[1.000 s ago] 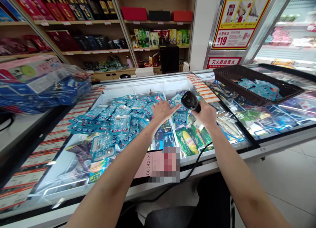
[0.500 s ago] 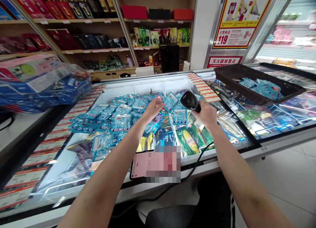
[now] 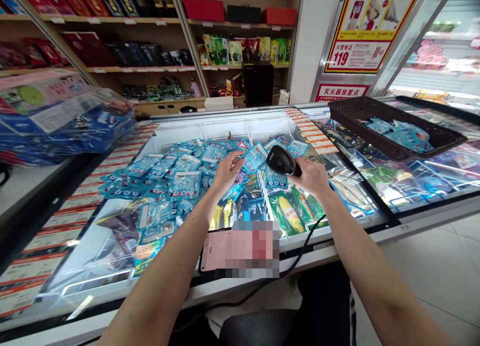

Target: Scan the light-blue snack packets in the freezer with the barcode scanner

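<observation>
In the head view my right hand [image 3: 313, 176] grips a black handheld barcode scanner [image 3: 281, 161], its head pointing left. Just left of it, my left hand [image 3: 227, 172] has its bent fingers at the left edge of a small blue packet [image 3: 255, 157] printed with a label. The fingertips appear to pinch that edge. Many similar blue packets [image 3: 185, 183] lie heaped on the freezer's glass top, left of my left hand and behind it. Another blue packet [image 3: 276, 180] lies below the scanner head.
A phone [image 3: 215, 251] lies on the freezer's front edge, partly blurred out. The scanner's black cable [image 3: 300, 253] runs down past it. A brown basket [image 3: 375, 136] with blue packets stands right. Plastic-wrapped boxes [image 3: 63, 121] stand left. Stocked shelves [image 3: 150, 68] are behind.
My left hand and the blue packet by its fingers have shifted slightly left and nearer. The scanner in my right hand has also moved left and a little lower, closer to that packet.
</observation>
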`<state>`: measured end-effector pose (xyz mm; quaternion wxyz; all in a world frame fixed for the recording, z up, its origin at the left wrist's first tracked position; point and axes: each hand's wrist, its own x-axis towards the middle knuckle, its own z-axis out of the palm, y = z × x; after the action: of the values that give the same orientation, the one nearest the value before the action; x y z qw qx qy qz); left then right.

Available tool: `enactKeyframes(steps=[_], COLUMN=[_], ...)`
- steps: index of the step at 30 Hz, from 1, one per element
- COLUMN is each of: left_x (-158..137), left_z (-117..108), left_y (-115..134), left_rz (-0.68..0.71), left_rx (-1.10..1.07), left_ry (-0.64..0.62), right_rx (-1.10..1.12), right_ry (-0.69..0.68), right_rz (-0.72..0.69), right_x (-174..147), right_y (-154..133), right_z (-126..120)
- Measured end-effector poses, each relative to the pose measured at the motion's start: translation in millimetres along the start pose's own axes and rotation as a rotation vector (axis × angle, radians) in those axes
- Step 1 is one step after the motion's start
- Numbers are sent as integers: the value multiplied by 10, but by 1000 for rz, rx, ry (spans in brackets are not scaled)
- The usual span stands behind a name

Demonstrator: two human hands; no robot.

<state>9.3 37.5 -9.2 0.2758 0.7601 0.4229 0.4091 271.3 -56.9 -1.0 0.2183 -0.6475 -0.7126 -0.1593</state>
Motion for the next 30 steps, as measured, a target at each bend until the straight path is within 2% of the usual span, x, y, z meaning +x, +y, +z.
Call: enactKeyframes(steps=[7, 12, 19, 30], left_x=[-24, -30, -11, -9], left_z=[15, 30, 28, 17], left_y=[-24, -51, -61, -61], left_rz=[47, 6, -9, 19], left_rx=[-30, -57, -97, -50], left_ry=[68, 155, 148, 153], right_rx=[21, 30, 51, 41], right_ry=[21, 14, -23, 27], right_rz=[-40, -49, -68, -73], right_x=[-12, -14, -13, -34], right_y=[-5, -16, -22, -20], right_z=[7, 0, 8, 40])
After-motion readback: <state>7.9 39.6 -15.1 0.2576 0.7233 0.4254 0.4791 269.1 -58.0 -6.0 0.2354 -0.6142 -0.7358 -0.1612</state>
